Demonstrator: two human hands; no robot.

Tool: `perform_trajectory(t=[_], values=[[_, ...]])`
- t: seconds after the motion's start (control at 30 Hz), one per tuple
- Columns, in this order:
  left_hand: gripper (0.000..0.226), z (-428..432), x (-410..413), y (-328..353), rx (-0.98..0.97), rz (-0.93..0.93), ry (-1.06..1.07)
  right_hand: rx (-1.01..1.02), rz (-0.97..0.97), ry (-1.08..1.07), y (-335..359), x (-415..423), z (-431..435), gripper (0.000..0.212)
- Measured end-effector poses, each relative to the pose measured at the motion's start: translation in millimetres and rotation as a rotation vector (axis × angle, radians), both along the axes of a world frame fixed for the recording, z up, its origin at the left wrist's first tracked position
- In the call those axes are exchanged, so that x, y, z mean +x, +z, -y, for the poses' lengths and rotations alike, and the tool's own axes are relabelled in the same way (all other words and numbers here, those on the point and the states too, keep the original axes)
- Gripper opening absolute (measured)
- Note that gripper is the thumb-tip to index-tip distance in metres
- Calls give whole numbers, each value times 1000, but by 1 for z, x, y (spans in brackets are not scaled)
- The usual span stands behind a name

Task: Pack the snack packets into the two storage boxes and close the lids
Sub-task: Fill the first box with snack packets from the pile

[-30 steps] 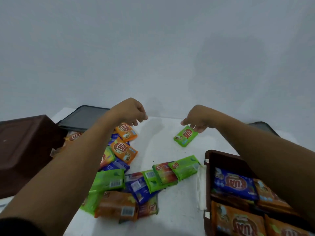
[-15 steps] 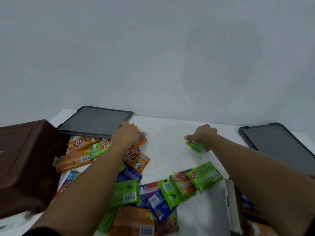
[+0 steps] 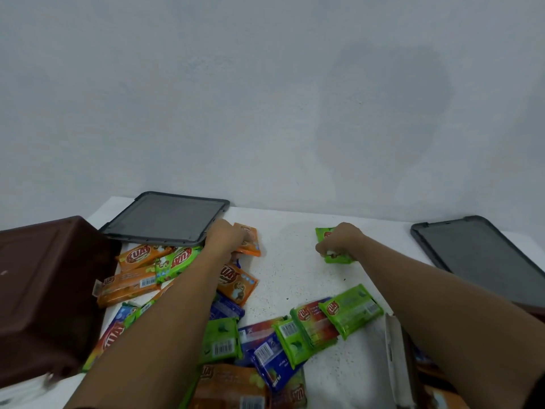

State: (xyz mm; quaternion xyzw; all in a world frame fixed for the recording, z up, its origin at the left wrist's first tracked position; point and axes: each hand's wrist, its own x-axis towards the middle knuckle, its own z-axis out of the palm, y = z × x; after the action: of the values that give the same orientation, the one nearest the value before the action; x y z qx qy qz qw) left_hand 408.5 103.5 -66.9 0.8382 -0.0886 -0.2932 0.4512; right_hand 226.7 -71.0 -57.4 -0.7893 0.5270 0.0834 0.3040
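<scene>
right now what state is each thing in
left hand, gripping orange packet
right hand, gripping green packet
left lid, off, lying flat
right lid, off, lying flat
left box, tilted, no lid on
pile, loose, unpacked

Orange, green and blue snack packets [image 3: 236,283] lie scattered in a loose, overlapping heap across the left and middle of a white speckled surface [image 3: 295,273]. Two dark grey lids lie flat at its far corners, the left lid [image 3: 165,216] and the right lid [image 3: 483,261], while a brown storage box [image 3: 44,290] sits tipped at the left edge. An orange packet [image 3: 250,247] lies just beside the left lid, and a green packet [image 3: 339,259] lies apart from the heap.
</scene>
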Motion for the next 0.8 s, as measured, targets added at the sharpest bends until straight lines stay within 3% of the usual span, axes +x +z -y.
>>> perform_trajectory(t=[0.17,0.4,0.57,0.8], values=[[22,-10,-17,20,-204,-199,12,155,185,15,24,-9,0,30],[26,-8,-66,64,-376,-217,-126,146,275,183,79,-63,7,58],[18,-6,-132,96,-399,-158,-269,70,337,248,114,-144,9,39],[13,3,-234,120,-411,-99,-434,10,323,363,144,-264,3,48]])
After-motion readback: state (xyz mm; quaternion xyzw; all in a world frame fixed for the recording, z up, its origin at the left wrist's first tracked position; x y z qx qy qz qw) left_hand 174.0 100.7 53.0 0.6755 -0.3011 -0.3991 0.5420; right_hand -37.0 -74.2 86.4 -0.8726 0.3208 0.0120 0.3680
